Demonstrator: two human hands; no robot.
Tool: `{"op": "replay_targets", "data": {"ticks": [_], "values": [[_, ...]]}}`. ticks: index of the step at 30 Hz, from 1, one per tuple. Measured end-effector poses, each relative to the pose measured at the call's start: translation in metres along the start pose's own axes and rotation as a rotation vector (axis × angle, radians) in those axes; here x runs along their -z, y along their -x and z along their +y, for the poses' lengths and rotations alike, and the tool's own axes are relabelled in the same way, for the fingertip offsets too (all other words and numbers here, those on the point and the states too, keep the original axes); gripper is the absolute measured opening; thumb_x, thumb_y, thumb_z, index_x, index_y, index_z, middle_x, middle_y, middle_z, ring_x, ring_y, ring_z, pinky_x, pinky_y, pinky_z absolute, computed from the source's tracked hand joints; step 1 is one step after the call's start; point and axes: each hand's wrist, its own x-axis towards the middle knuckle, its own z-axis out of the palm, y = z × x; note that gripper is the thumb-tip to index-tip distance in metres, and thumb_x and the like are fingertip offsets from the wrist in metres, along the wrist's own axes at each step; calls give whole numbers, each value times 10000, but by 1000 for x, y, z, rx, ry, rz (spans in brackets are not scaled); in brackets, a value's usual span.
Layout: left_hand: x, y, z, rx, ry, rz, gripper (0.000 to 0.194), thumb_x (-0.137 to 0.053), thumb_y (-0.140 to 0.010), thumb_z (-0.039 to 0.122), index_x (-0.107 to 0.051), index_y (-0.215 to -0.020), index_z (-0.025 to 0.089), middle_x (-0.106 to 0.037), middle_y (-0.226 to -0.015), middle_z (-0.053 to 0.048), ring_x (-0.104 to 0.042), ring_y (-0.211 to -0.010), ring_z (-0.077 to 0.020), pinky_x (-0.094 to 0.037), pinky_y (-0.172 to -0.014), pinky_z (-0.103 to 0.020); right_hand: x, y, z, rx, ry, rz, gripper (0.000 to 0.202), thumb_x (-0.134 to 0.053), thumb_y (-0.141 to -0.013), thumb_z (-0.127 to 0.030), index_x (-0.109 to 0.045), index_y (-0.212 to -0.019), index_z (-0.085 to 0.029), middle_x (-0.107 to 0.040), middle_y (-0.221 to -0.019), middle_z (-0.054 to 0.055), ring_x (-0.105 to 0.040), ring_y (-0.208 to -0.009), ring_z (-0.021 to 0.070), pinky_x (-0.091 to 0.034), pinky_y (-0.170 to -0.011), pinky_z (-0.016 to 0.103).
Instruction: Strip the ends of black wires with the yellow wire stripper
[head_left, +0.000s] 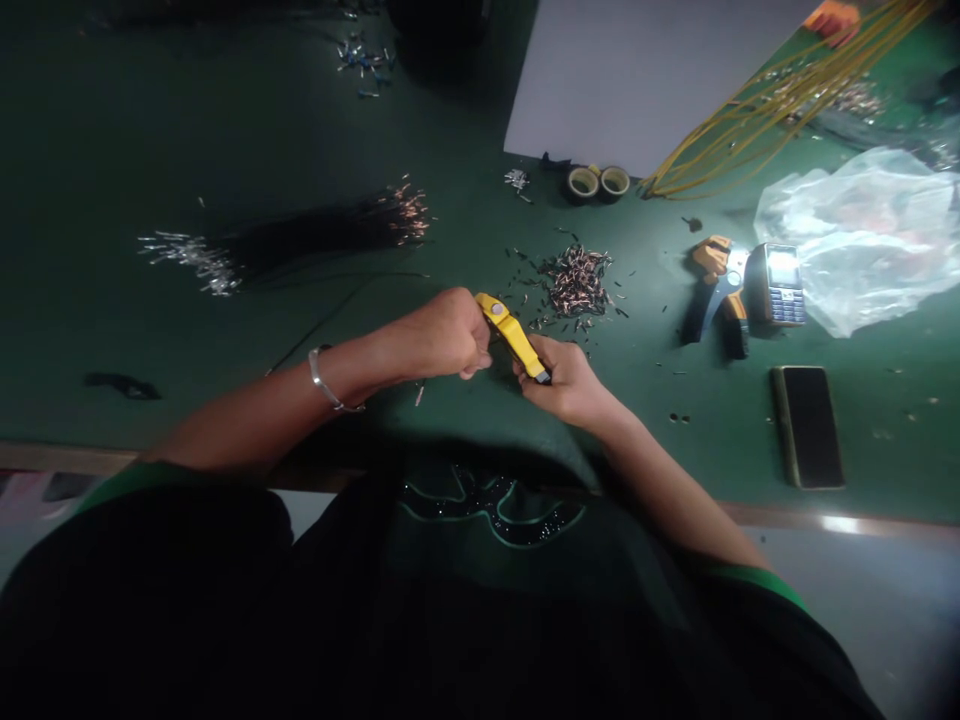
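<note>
Near the scrap pile (pixel 577 282), just below it: yellow tool (pixel 514 335) gripped by right hand (pixel 566 385) | left hand (pixel 442 335) clenched at its head, pinched item unclear | spare pliers (pixel 716 290) right of pile.

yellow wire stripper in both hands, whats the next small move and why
Probably squeeze the yellow wire stripper shut and pull. The right hand grips its handle end, and the left hand is closed at its head, seemingly feeding a thin black wire that trails off left. The pile of stripped bits just beyond suggests the same cut repeated. The wire's tip is hidden.
</note>
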Motion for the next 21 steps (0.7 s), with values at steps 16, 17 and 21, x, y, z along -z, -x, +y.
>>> {"op": "replay_targets", "data": {"ticks": [16,17,21], "values": [[13,-2,-12,-24,424,-66,148,-634,-678,113,-608,-532,102,-602,-527,-47,-327,-352,-16,-153,-373,-214,10,0,15,-135,-416,54,204,-552,-603,-107,-534,-795,-173,-527,-627,-47,-468,-425,80,-389,-416,245],[15,-2,-13,-40,484,-88,146,-642,-681,126,-609,-542,99,-618,-555,-58,-336,-356,-13,-148,-367,-206,10,0,16,-137,-482,55,219,-558,-601,-102,-536,-808,-172,-532,-628,-48,-476,-427,82,-402,-420,248],[20,0,-15,-92,638,-131,155,-661,-676,157,-604,-546,97,-623,-566,-58,-345,-355,-7,-148,-346,-184,12,-1,19,-108,-714,55,263,-591,-596,-88,-545,-844,-165,-551,-634,-42,-497,-448,96,-438,-452,275]]}}
